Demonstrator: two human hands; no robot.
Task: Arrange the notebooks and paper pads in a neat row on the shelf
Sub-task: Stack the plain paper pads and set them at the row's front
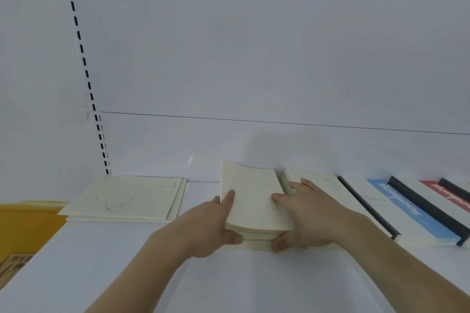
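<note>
Left hand (216, 226): grips the left edge of the cream paper stack (251, 201), thumb laid flat on the top sheet, fingers curled beneath the near corner. Judged purpose: to steady and square that side.

Right hand (302, 218): grips the stack's right edge, fingers spread over the top sheet and reaching onto the neighbouring pile, thumb pressed against the near edge. Between them the two hands clamp the stack from both sides; the upper sheets bow upward in the middle and lift clear of the lower sheets at the far end, which suggests the stack is being squeezed and tapped into line.

Cream paper stack: centre of the white shelf (127, 262), near end resting on it. Long axis runs front to back, short edge facing the person, far edge pointing at the back panel (254, 58).

Second cream pile (320, 180): just right of the held stack, touching or nearly so, lying flat, same front-to-back run.

Blue-banded pad (396, 206) and red-banded pad (452, 195): further right, flat, black-bound, parallel to each other, leaning slightly rightward in the wide-angle view. Judged already in row.

Wide cream sheets (122, 198): left, well apart from the held stack, flat, long axis across the shelf, upper sheets slightly offset from lower. Judged not yet straightened.
</note>
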